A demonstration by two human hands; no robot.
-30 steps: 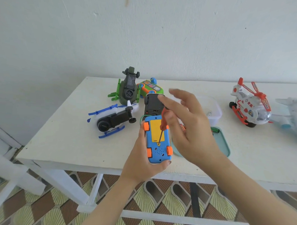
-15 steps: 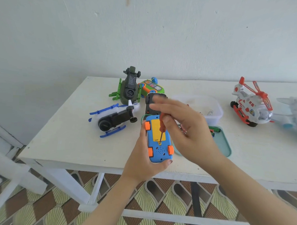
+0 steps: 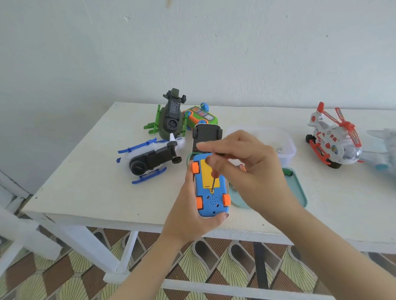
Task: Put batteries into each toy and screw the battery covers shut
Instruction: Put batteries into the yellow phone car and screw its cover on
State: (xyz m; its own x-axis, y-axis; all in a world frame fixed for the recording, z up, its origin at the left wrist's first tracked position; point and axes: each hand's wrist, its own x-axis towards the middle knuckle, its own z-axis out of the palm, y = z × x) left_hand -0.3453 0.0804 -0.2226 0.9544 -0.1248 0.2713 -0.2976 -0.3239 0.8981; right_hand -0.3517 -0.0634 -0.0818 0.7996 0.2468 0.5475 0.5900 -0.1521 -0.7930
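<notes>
My left hand grips a blue toy car belly up over the table's front edge, its orange wheels and yellow battery cover facing me. My right hand pinches a small screwdriver by its handle. The screwdriver's tip stands on the screw at the near end of the cover. Behind lie a black toy car, a dark green helicopter, a blue and white helicopter and a green and orange toy, several of them upside down.
A clear plastic box and a teal tray sit behind my right hand on the white table. A red and white helicopter and a pale plane stand at the right. The wall is close behind.
My right hand's fingers have rolled round the screwdriver handle, from spread out to pinched together, while the tip stays on the cover screw. The toy car has hardly moved.
</notes>
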